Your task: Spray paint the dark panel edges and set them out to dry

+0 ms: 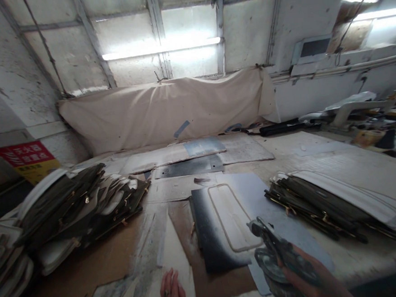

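Note:
My right hand (pixel 305 274) is closed around a paint-crusted spray gun (pixel 272 247) whose nozzle points up-left toward a pale oblong piece (pixel 232 216) lying on a dark and grey sprayed sheet (pixel 210 231). My left hand (pixel 172 293) lies flat on the worktable's near edge, fingers together and stretched out, holding nothing. It rests beside a pale strip and brown cardboard (pixel 187 239).
A tall heap of dark and pale flat pieces (pixel 83 204) fills the left side. Another stack of similar pieces (pixel 334 202) lies to the right. Grey sheets (pixel 189 167) lie farther back, beneath a beige cloth (pixel 168 107) hung on the wall. Clutter sits at far right.

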`<state>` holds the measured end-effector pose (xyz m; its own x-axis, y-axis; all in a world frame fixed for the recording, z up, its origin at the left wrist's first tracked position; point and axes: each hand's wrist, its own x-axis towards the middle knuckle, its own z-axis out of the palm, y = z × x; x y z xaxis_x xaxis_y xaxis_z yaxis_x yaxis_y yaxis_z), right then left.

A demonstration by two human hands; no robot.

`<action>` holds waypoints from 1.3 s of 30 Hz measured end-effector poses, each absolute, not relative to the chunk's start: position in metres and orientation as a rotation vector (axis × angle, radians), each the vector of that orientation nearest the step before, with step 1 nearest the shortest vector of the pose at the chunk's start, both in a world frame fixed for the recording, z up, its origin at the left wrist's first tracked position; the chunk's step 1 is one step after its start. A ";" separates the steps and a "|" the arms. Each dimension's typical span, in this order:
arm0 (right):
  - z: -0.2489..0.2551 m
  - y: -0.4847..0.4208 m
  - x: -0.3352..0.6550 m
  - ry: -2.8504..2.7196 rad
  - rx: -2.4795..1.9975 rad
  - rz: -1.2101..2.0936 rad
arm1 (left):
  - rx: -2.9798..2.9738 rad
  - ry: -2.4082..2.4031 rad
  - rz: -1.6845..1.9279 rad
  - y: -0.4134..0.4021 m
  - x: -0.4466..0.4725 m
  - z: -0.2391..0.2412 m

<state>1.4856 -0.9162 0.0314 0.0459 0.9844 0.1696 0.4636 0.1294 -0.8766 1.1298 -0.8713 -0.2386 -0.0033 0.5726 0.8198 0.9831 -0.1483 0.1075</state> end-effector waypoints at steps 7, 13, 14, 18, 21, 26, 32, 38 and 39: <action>0.042 -0.931 1.460 -1.470 -1.445 0.810 | -1.766 -1.751 -1.152 -0.875 1.131 -0.240; 0.042 -0.937 1.454 -1.555 -1.399 0.806 | -1.774 -1.741 -1.143 -0.878 1.134 -0.235; 0.042 -0.937 1.454 -1.564 -1.387 0.809 | -1.776 -1.738 -1.131 -0.879 1.135 -0.234; 0.040 -0.940 1.457 -1.580 -1.371 0.812 | -1.773 -1.701 -1.095 -0.880 1.136 -0.232; 0.036 -0.942 1.464 -1.580 -1.376 0.792 | -1.774 -1.711 -1.063 -0.880 1.136 -0.230; 0.023 -0.946 1.478 -1.522 -1.403 0.767 | -1.765 -1.690 -1.079 -0.879 1.137 -0.233; 0.018 -0.952 1.492 -1.466 -1.474 0.758 | -1.781 -1.726 -1.139 -0.877 1.136 -0.242; 0.011 -0.955 1.506 -1.372 -1.503 0.730 | -1.778 -1.748 -1.091 -0.877 1.137 -0.243; 0.010 -0.956 1.508 -1.373 -1.510 0.740 | -1.784 -1.746 -1.084 -0.878 1.137 -0.243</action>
